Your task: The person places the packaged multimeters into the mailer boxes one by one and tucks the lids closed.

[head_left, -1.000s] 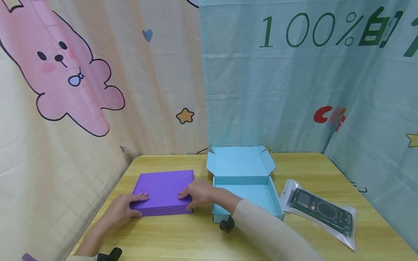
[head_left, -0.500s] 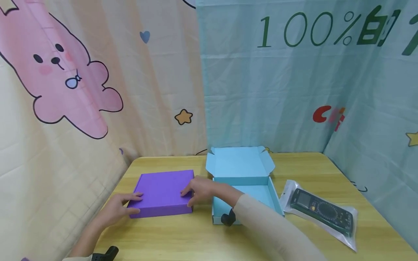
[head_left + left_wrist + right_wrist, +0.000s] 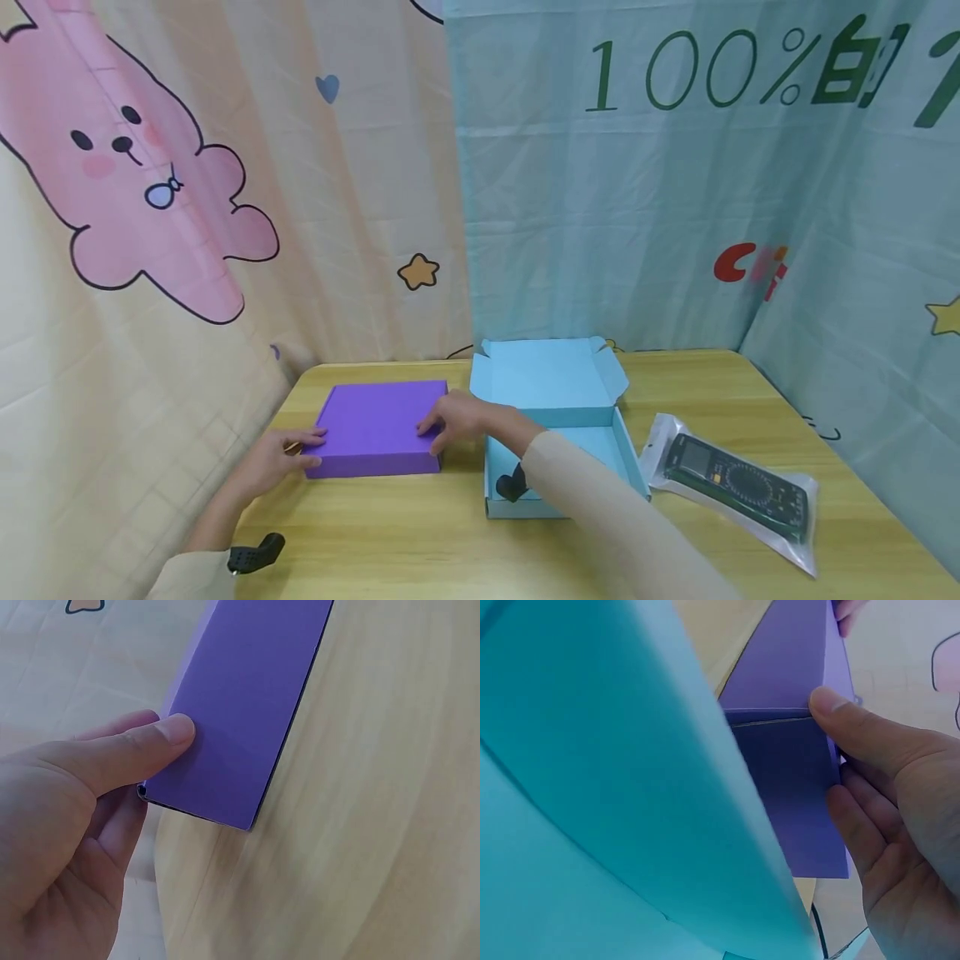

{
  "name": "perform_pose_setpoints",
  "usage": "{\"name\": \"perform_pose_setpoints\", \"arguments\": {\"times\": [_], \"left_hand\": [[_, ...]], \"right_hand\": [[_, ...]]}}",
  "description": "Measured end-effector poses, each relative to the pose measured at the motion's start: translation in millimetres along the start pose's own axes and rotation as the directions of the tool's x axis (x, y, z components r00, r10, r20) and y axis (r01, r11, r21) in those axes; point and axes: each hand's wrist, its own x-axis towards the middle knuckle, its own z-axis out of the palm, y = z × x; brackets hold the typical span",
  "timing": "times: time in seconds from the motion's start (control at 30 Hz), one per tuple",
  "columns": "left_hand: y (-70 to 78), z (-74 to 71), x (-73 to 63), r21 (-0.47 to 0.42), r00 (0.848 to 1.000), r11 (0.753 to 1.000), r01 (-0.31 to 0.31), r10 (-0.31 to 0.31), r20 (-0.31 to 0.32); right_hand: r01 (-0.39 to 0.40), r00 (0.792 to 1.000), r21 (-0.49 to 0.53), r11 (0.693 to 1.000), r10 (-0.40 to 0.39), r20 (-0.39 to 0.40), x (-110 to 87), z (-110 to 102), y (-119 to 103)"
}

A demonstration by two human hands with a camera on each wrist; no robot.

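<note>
A closed purple cardboard box (image 3: 378, 429) lies flat on the left half of the table. At its left front corner my left hand (image 3: 273, 460) pinches it; the left wrist view has the thumb (image 3: 177, 730) on the front face and the other fingers behind the edge. My right hand (image 3: 459, 418) grips the right end, its thumb at the front corner and fingers along the side and top in the right wrist view. Just right of that hand stands an open light blue box (image 3: 492, 492), lid folded back, partly covered by my right forearm. The part of its inside that shows is bare.
A dark multimeter (image 3: 738, 483) in a clear plastic bag lies at the right of the wooden table (image 3: 390, 542). Printed curtains (image 3: 600, 208) hang behind the table and along both sides.
The purple box has slid away from me, its front edge now farther back and squarer to the table. Both hands stay at its ends. The blue box and multimeter have stayed put.
</note>
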Motion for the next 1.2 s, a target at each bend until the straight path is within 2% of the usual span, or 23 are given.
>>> {"name": "perform_pose_setpoints", "arguments": {"times": [0.3, 0.63, 0.83, 1.0, 1.2], "left_hand": [[-9.2, -0.4, 16.9, 0.02, 0.998, 0.998, 0.056, -0.056, -0.018], [-13.8, -1.5, 34.7, -0.051, 0.995, 0.994, 0.1, -0.101, -0.024], [-14.1, -1.9, 38.3, -0.057, 0.995, 0.994, 0.096, -0.098, -0.033], [-13.3, -2.1, 37.3, -0.037, 0.991, 0.991, 0.129, -0.13, -0.033], [-7.2, -9.4, 38.5, -0.054, 0.99, 0.989, 0.14, -0.141, 0.001]], "right_hand": [[-0.071, 0.997, 0.096, 0.993, 0.073, -0.014, 11.3, -1, 2], [-0.122, 0.992, 0.094, 0.988, 0.125, -0.032, 26.7, -4, 10], [-0.128, 0.99, 0.102, 0.987, 0.133, -0.045, 30.3, -4, 11], [-0.116, 0.991, 0.085, 0.99, 0.121, -0.062, 29.2, 0, 10], [-0.083, 0.992, 0.124, 0.989, 0.093, -0.081, 23.8, -7, 10]]}}
